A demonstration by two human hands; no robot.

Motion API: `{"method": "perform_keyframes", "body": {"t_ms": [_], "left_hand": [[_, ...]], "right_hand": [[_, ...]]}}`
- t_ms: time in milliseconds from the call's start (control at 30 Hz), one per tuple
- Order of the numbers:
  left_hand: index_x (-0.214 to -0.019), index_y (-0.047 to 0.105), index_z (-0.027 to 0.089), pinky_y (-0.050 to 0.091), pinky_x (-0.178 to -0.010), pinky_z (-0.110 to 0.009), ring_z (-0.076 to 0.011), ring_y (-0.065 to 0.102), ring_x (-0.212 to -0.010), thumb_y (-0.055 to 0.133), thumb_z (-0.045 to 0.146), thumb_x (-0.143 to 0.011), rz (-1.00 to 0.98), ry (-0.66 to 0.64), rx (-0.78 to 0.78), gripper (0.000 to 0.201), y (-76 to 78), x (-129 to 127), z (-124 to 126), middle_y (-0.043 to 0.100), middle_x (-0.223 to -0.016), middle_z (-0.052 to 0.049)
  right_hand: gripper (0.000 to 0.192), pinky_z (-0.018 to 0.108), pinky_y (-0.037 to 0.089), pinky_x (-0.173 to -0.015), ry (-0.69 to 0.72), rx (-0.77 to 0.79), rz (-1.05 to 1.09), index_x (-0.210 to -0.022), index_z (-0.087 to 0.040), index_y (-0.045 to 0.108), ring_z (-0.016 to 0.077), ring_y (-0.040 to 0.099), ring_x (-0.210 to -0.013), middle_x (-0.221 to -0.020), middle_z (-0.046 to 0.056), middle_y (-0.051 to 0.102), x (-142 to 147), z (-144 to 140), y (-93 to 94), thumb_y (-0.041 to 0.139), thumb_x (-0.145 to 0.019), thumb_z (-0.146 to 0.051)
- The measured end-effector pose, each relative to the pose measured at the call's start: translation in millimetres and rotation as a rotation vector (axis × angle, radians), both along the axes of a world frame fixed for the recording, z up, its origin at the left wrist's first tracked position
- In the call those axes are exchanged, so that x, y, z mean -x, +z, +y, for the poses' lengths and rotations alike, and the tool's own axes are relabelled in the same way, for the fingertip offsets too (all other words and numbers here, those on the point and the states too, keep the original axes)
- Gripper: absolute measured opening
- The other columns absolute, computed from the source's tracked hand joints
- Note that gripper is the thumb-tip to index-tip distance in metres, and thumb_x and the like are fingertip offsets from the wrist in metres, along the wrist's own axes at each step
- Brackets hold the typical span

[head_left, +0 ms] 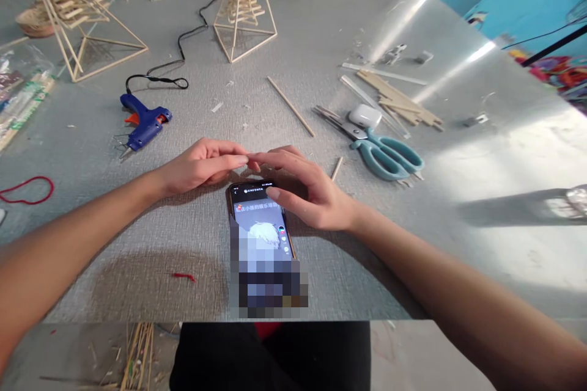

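My left hand (202,162) rests just beyond the top of a smartphone (257,214), its thumb and bent fingers drawn together. Whatever lies between those fingertips, if anything, is too small or hidden to make out. My right hand (312,189) reaches in from the right with its fingers stretched and its thumb apart, over the phone's upper right edge. The fingertips of both hands meet above the phone. Its screen is lit, with a pale-haired drawn figure on it, and the lower part is blurred out. A short stick (337,168) lies beside my right hand.
Left stands a blue glue gun (145,122) with its black cord. Scissors (389,156), a white earphone case (365,115) and flat wooden strips (394,98) lie right. Two stick pyramids (245,43) stand behind. A long stick (291,107) and red string (34,189) lie about.
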State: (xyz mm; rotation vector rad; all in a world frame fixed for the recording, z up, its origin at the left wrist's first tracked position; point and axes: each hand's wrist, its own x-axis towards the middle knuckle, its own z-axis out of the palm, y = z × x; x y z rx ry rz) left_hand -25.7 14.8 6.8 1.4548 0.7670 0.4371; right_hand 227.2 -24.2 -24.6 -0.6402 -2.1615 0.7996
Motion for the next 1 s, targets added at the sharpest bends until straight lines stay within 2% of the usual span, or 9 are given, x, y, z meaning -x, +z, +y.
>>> {"method": "perform_keyframes", "body": {"t_ms": [167, 267, 433, 533, 1000], "left_hand": [[-0.105, 0.075, 0.016, 0.021, -0.044, -0.021, -0.0058, 0.025, -0.044, 0.064, 0.041, -0.097, -0.009, -0.003, 0.001, 0.028, 1.3, 0.0, -0.1, 0.031, -0.047, 0.011], [-0.103, 0.076, 0.015, 0.020, -0.044, -0.021, -0.0053, 0.026, -0.043, 0.066, 0.042, -0.096, -0.016, -0.002, 0.016, 0.029, 1.9, -1.1, -0.8, 0.035, -0.047, 0.010], [-0.098, 0.077, 0.015, 0.040, -0.055, -0.022, -0.0067, 0.047, -0.051, 0.074, 0.036, -0.089, -0.056, 0.047, 0.046, 0.023, 2.8, -4.0, -2.9, 0.054, -0.054, 0.006], [-0.097, 0.078, 0.015, 0.044, -0.060, -0.023, -0.0085, 0.054, -0.057, 0.076, 0.033, -0.087, -0.044, 0.053, 0.044, 0.021, 2.9, -4.3, -3.2, 0.059, -0.057, 0.004], [-0.092, 0.079, 0.016, 0.052, -0.068, -0.022, -0.0089, 0.058, -0.061, 0.076, 0.034, -0.089, -0.047, 0.039, 0.002, 0.018, 4.7, -4.5, -3.5, 0.055, -0.053, 0.005]], "right_hand": [[0.048, 0.048, 0.049, -0.105, 0.005, -0.016, -0.003, -0.150, -0.024, 0.054, 0.0251, 0.063, -0.116, -0.126, 0.009, 0.070, 0.6, -0.3, 1.6, 0.057, -0.103, -0.034], [0.047, 0.047, 0.049, -0.105, 0.006, -0.032, 0.014, -0.149, -0.023, 0.054, 0.0247, 0.062, -0.116, -0.125, 0.009, 0.070, 0.8, 0.2, -0.1, 0.058, -0.103, -0.034], [0.048, 0.046, 0.048, -0.104, 0.016, -0.045, 0.013, -0.150, -0.024, 0.053, 0.0242, 0.063, -0.115, -0.125, 0.009, 0.071, 1.0, 0.9, -1.0, 0.058, -0.104, -0.033], [0.047, 0.046, 0.047, -0.104, 0.018, -0.044, 0.017, -0.150, -0.024, 0.054, 0.0240, 0.063, -0.115, -0.125, 0.008, 0.071, 1.3, 0.7, -0.2, 0.058, -0.104, -0.032], [0.043, 0.044, 0.046, -0.103, 0.015, -0.055, 0.013, -0.145, -0.022, 0.056, 0.0228, 0.063, -0.113, -0.123, 0.008, 0.072, 1.8, 0.4, -0.4, 0.059, -0.103, -0.030]]}}
